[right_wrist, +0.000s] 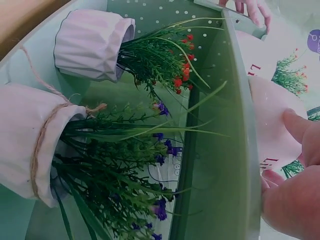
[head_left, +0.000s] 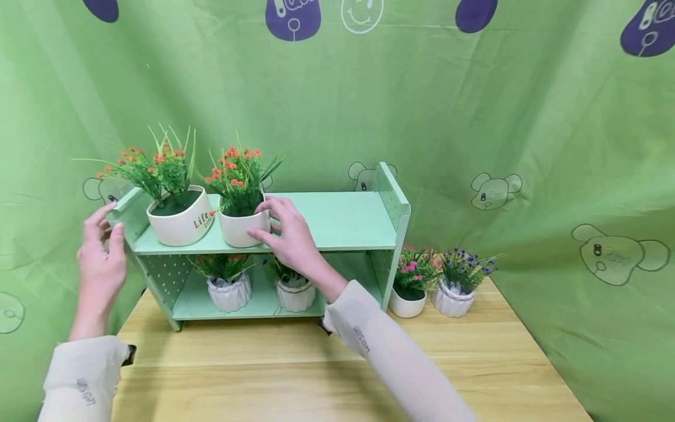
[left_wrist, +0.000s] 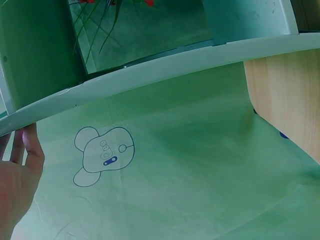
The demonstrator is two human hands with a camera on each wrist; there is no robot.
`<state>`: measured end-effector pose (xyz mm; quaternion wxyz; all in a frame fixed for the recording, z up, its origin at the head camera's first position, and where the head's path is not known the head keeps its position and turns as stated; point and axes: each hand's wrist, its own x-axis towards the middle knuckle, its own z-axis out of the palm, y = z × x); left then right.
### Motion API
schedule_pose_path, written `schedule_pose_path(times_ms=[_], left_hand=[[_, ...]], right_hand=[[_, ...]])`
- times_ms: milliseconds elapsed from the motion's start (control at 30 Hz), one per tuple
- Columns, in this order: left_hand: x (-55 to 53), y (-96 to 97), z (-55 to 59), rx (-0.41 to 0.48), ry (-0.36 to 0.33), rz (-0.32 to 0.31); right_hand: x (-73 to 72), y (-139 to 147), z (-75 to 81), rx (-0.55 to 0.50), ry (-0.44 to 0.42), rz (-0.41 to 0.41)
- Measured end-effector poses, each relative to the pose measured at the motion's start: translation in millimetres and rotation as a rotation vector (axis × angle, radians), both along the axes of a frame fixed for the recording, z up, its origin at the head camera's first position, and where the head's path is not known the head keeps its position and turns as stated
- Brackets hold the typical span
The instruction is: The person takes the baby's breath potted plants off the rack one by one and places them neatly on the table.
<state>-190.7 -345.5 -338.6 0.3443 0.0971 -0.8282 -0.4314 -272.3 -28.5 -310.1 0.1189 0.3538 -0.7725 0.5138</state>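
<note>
On the top board of a mint-green shelf (head_left: 343, 220), my right hand (head_left: 290, 234) holds a white pot (head_left: 235, 230) of orange-red flowers by its right side. The thumb lies on the pot's front and the fingers reach round its side. A matching white pot (head_left: 181, 225), lettered "Life", stands just left of it, also with orange-red flowers. My left hand (head_left: 102, 261) is at the shelf's left side panel (head_left: 133, 205), fingertips at its upper edge. In the left wrist view, the fingers of the left hand (left_wrist: 20, 175) meet the panel from outside.
Two ridged white pots stand on the lower board: one with red flowers (head_left: 230, 293), one with purple flowers (head_left: 296, 296) and twine. Right of the shelf, a pink-flowered pot (head_left: 408, 305) and a blue-flowered pot (head_left: 453, 300) sit on the wooden table (head_left: 253, 375). A green curtain (head_left: 474, 117) hangs behind.
</note>
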Motion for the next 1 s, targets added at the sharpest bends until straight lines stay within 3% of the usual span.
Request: schedule_pose_path(times_ms=[633, 1000], left_hand=[[-1.2, -1.6, -1.8, -0.004, -0.011, 0.015], [-1.9, 2.0, 1.1, -0.007, -0.001, 0.015]], right_hand=[[40.6, 64, -2.2, -0.042, 0.042, 0.075], [67.7, 113, -14.6, -0.024, 0.028, 0.042]])
